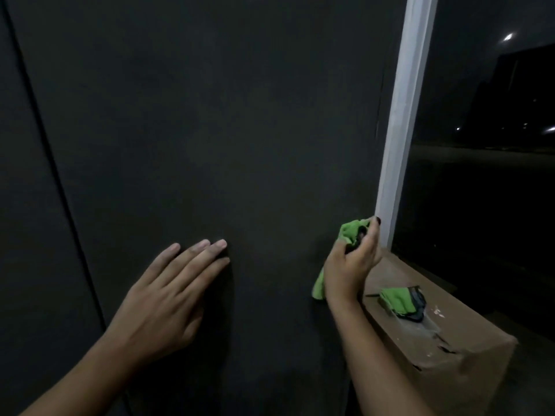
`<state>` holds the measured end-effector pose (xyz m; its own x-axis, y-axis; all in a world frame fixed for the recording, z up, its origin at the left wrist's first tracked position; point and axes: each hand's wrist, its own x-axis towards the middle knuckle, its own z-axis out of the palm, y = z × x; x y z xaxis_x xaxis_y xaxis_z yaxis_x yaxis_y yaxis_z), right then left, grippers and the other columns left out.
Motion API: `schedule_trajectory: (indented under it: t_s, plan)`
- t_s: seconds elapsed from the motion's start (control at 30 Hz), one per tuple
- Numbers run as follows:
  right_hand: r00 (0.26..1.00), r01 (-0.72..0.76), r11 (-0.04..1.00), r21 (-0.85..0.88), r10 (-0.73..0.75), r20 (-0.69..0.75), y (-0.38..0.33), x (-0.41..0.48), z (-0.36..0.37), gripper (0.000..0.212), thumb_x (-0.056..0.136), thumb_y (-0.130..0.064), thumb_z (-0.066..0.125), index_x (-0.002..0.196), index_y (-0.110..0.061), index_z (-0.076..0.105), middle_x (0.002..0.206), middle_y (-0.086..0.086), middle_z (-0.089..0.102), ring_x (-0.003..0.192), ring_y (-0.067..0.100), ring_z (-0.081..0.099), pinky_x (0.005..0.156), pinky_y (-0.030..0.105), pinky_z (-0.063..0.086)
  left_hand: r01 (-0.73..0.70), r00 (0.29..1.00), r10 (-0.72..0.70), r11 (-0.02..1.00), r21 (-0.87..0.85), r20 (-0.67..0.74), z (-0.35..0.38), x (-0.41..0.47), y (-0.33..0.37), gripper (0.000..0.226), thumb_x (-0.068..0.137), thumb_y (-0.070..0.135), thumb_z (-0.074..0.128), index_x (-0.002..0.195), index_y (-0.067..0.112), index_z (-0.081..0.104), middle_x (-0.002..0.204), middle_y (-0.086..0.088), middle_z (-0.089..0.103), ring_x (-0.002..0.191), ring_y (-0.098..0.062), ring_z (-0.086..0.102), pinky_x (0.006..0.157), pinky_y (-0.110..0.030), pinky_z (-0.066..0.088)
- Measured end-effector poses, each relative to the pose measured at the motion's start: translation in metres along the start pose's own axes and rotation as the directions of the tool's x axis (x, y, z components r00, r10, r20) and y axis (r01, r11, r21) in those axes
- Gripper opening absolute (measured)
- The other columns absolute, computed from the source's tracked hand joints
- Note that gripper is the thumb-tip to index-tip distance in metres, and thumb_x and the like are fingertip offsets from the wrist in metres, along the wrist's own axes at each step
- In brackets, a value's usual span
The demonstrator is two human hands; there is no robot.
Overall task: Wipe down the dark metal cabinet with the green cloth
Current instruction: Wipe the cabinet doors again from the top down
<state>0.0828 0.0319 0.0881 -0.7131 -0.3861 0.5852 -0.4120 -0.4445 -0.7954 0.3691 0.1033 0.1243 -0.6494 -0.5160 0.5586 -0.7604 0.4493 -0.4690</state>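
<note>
Left hand [168,298] rests flat on the dark cabinet [210,130]; right hand [350,265] grips the green cloth [350,231] beside it.

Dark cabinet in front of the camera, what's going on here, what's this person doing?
A person is at the dark metal cabinet. Their left hand rests flat on its panel, fingers straight. Their right hand grips a bunched green cloth near the cabinet's right edge, beside a white frame; whether the cloth touches the metal is unclear. A folded green item lies on a cardboard box to the right.
</note>
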Motion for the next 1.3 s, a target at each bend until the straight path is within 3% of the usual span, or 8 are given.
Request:
schedule_trajectory:
  t_s: [0.17,0.47,0.53,0.63,0.83,1.0,1.1,1.3]
  plan:
    - [0.903,0.396,0.918,0.01,-0.392,0.178,-0.079,-0.037,0.032,0.08,0.083,-0.036,0.04,0.155,-0.005,0.026,0.162,0.013,0.023,0.147,0.032,0.019,0.121,0.047,0.014,0.067,0.996,-0.071,0.995,-0.068,-0.049,-0.017,-0.013,-0.019,0.07,0.075,0.03,0.046,0.143,0.013,0.049,0.158,-0.004,0.031,0.145,-0.02,0.029,0.118,-0.045,0.021]
    - [-0.013,0.984,0.11,0.139,-0.739,0.673,-0.06,-0.146,0.029,0.062,0.096,-0.027,0.052,0.155,-0.025,0.033,0.159,-0.001,0.031,0.125,0.026,0.051,0.101,0.043,0.045,0.184,0.971,-0.195,0.979,-0.088,-0.138,-0.074,-0.064,-0.1,0.07,0.073,0.033,0.045,0.14,0.014,0.05,0.157,-0.005,0.032,0.146,-0.023,0.028,0.117,-0.054,0.016]
    - [-0.094,0.991,-0.002,0.135,-0.732,0.675,-0.057,-0.147,0.024,0.059,0.097,-0.028,0.054,0.153,-0.031,0.037,0.156,-0.008,0.038,0.123,0.019,0.055,0.096,0.04,0.047,0.197,0.972,-0.203,0.979,-0.056,-0.116,-0.084,-0.083,-0.118,0.071,0.072,0.034,0.044,0.14,0.014,0.049,0.158,-0.006,0.032,0.145,-0.023,0.027,0.118,-0.056,0.014]
    - [0.022,0.995,0.075,0.064,-0.8,0.6,-0.076,-0.135,0.028,0.073,0.083,-0.028,0.067,0.151,-0.033,0.04,0.153,-0.012,0.042,0.118,0.018,0.054,0.092,0.038,0.045,0.217,0.973,-0.218,0.976,-0.012,-0.078,-0.091,-0.113,-0.137,0.075,0.071,0.038,0.044,0.142,0.016,0.048,0.159,-0.006,0.029,0.145,-0.023,0.026,0.118,-0.058,0.011]
    - [0.825,0.51,0.85,0.135,-0.528,0.202,-0.175,-0.107,0.081,0.08,0.072,-0.016,0.077,0.146,-0.017,0.047,0.122,0.006,0.051,0.111,0.019,0.048,0.103,0.009,0.033,0.252,0.967,-0.249,0.966,0.057,-0.061,-0.102,-0.172,-0.171,0.076,0.069,0.038,0.044,0.142,0.017,0.048,0.159,-0.004,0.029,0.144,-0.021,0.029,0.115,-0.063,0.013]
    - [0.887,0.444,0.876,0.189,-0.459,0.04,-0.289,-0.099,0.135,0.069,0.085,-0.038,0.06,0.148,-0.017,0.044,0.136,0.01,0.054,0.119,0.023,0.044,0.098,0.035,0.046,0.264,0.963,-0.256,0.959,0.1,-0.088,-0.116,-0.2,-0.203,0.077,0.071,0.037,0.044,0.147,0.022,0.043,0.159,0.002,0.029,0.142,-0.016,0.03,0.114,-0.064,0.011]
    - [0.649,0.729,0.662,0.175,-0.749,0.132,-0.321,-0.132,0.151,0.067,0.078,-0.029,0.067,0.141,-0.014,0.053,0.142,0.003,0.054,0.113,0.023,0.044,0.097,0.028,0.042,0.295,0.951,-0.282,0.951,0.093,-0.128,-0.122,-0.203,-0.215,0.074,0.076,0.036,0.043,0.149,0.024,0.039,0.16,0.005,0.027,0.141,-0.014,0.033,0.114,-0.062,0.014]
    - [-0.166,0.94,-0.004,0.342,-0.879,0.447,-0.282,-0.201,0.149,0.061,0.078,-0.036,0.068,0.136,-0.022,0.061,0.145,-0.002,0.054,0.118,0.028,0.057,0.097,0.044,0.045,0.357,0.915,-0.338,0.933,0.049,-0.222,-0.124,-0.202,-0.225,0.072,0.076,0.034,0.044,0.147,0.021,0.042,0.159,0.001,0.03,0.138,-0.017,0.038,0.115,-0.059,0.018]
